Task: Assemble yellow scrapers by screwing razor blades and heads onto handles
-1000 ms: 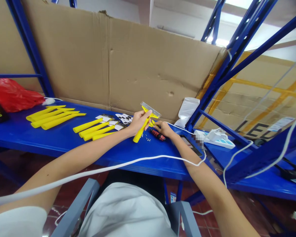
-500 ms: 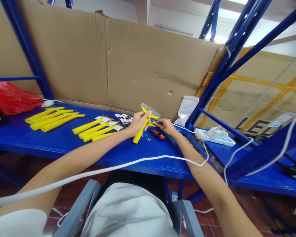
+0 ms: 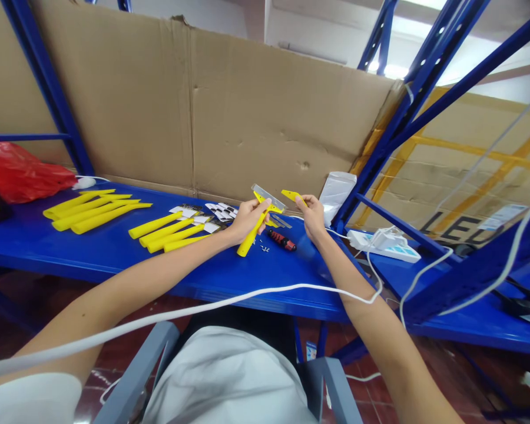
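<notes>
My left hand [image 3: 247,220] is closed round a yellow scraper [image 3: 249,238], its thumb near the metal blade [image 3: 267,197] that lies across the head. Up to the right, my right hand [image 3: 312,215] pinches a flat yellow plastic piece [image 3: 291,194], raised above the table and apart from the scraper. Between and below the hands, a red and black screwdriver [image 3: 282,240] lies on the table. Small screws [image 3: 264,248] are scattered beside it. Metal blades [image 3: 281,221] rest just behind the screwdriver, partly overlapped by yellow pieces.
Several yellow scrapers with blades [image 3: 165,231] and bare yellow handles [image 3: 99,213] lie on the blue table [image 3: 92,256] to the left. A white cable [image 3: 229,299] crosses in front of my arms. A power strip [image 3: 391,247] sits at the right, near a blue rack post [image 3: 371,159].
My right hand has risen from the table beside the blades, lifting the flat yellow piece. My left hand and the scraper have stayed almost in place.
</notes>
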A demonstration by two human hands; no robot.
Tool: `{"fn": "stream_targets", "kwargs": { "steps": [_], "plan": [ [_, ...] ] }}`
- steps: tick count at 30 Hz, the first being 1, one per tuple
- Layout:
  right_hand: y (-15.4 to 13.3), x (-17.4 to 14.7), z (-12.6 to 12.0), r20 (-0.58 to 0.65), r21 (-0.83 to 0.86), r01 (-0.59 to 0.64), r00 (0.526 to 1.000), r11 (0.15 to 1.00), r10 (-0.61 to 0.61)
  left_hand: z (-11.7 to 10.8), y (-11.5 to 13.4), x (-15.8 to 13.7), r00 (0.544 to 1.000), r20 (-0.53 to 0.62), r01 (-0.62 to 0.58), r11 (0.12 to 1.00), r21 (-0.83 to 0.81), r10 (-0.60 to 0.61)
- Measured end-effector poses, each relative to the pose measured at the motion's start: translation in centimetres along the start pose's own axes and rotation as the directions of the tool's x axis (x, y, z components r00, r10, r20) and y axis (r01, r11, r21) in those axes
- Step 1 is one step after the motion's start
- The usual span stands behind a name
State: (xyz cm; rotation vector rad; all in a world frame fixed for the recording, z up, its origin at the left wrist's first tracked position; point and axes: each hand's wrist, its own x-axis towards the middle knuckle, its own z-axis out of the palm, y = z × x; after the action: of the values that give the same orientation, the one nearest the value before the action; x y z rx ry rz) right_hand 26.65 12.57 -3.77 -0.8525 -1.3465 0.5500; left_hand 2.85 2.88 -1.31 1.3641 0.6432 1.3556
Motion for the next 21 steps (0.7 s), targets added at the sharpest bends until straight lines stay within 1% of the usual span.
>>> {"fn": "stream_targets", "kwargs": {
  "steps": [2,4,7,10,16,21],
  "plan": [
    [-0.5,0.4,-0.4,-0.057,0.063,-0.005,0.998,0.998,0.009,-0.1,-0.1,0.1,1.000,-0.002,0.012,1.000,-0.004,-0.012],
    [-1.0,0.6,-0.8,-0.082,0.127,-0.021,0.996,0.992,0.032,-0.1,-0.2,0.1,1.000,-0.007,0.024,1.000,-0.005,-0.024],
    [-1.8,0.7,-1.1,-0.068,0.208,-0.061,0.995,0.976,0.077,-0.1,-0.2,0.1,0.999,-0.015,0.033,0.999,0.003,-0.033],
    [-2.4,0.4,-0.9,-0.035,0.259,-0.097,0.993,0.961,0.110,0.0,-0.1,0.0,0.999,-0.016,0.035,0.999,0.010,-0.035],
    [-2.8,-0.5,0.2,0.047,0.283,-0.148,0.989,0.948,0.140,0.0,0.0,-0.1,0.999,-0.013,0.040,0.999,0.027,-0.040],
    [-2.8,-0.4,0.0,0.038,0.267,-0.174,0.985,0.948,0.170,0.2,0.2,-0.1,0.998,-0.006,0.070,0.997,0.022,-0.070]
  ]
}}
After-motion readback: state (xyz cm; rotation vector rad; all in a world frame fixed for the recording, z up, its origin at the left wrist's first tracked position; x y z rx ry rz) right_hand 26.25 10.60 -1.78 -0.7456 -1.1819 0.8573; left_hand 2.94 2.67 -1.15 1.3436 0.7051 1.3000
